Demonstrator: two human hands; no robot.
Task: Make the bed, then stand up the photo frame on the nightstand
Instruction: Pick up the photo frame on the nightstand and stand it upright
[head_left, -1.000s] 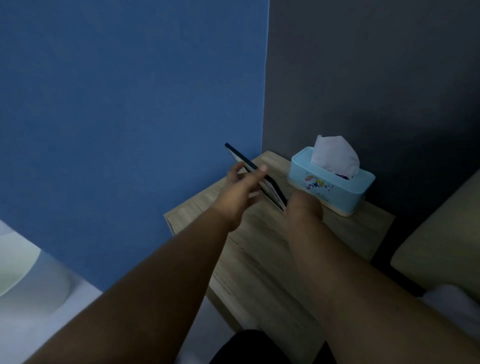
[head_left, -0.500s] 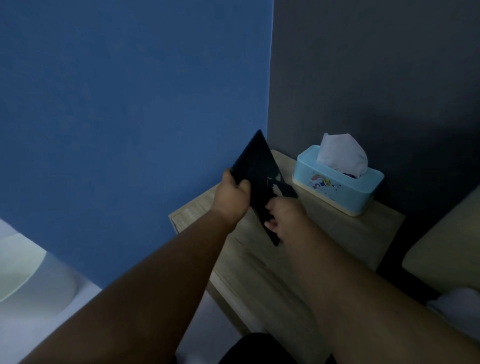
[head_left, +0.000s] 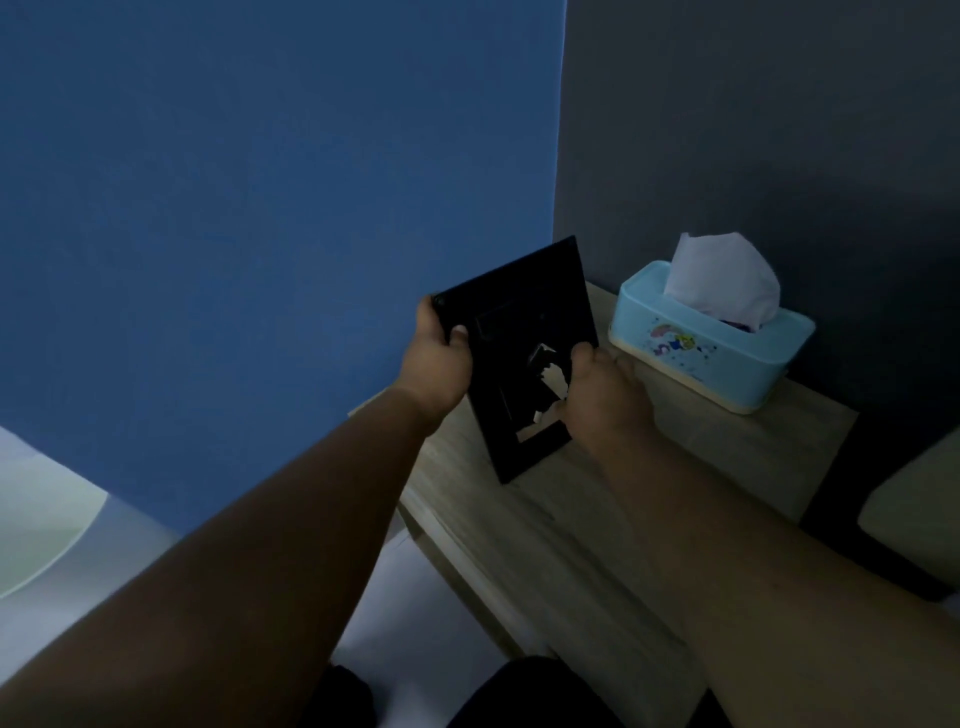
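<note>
1. Photo frame (head_left: 519, 358), black and seen from its dark back side, is lifted above the nightstand (head_left: 597, 519), tilted, with its lower corner close over the wood; I cannot tell whether that corner touches.
2. My left hand (head_left: 439, 358) is closed on the frame's upper left edge, thumb over the back face.
3. My right hand (head_left: 602, 395) is closed on the right edge, fingers curled near the pale cut-out where I take the stand flap to be.
4. The tissue box (head_left: 711, 338) sits just beside the frame, toward the dark wall, apart from both hands.
5. I judge the bed part finished with and the frame step in hand; only a strip of pale bedding (head_left: 909, 514) shows at the right, too little to check.
6. Next I need to swing the rear support out, turn the picture side toward the room, and set the bottom edge flat on the bare wood.
7. I would keep clear of the tissue box and the table's front edge while letting go.
</note>
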